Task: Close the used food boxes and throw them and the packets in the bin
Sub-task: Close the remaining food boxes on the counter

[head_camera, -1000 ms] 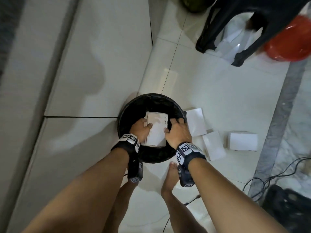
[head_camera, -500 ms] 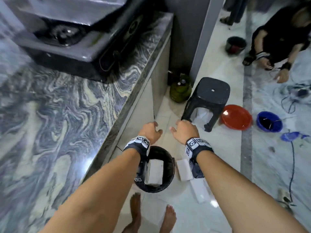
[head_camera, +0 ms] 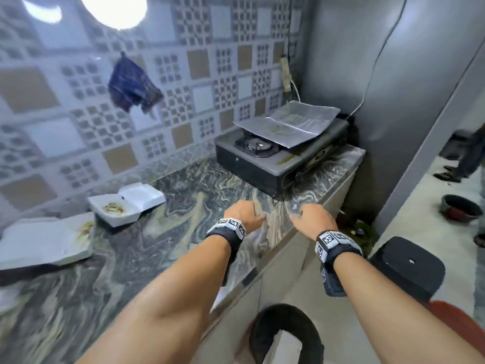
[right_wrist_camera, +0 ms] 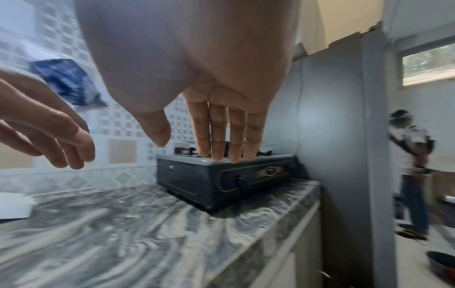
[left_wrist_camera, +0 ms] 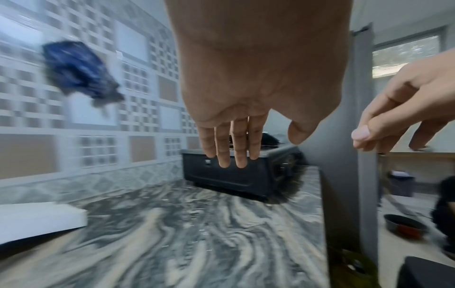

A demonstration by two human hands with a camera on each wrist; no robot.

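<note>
Swirled grey marble tabletop (head_camera: 162, 232) carrying two open white foam food boxes (head_camera: 126, 203); left hand (head_camera: 242, 214) and right hand (head_camera: 313, 218) above, fingers (left_wrist_camera: 227, 148) relaxed, holding nothing; closed white box in round black bin (head_camera: 256, 334).

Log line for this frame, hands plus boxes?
left hand: empty | right hand: empty | bin: one box | counter: two open boxes

The countertop (head_camera: 162, 211) is polished swirled stone, glossy – the wall tiles (head_camera: 78, 132) glazed and smooth; the open food boxes (head_camera: 126, 203) look like matt white foam, the stove (head_camera: 275, 164) dull grey metal under crinkled foil (head_camera: 288, 122) – the stool (head_camera: 409, 266) matt black plastic
</note>
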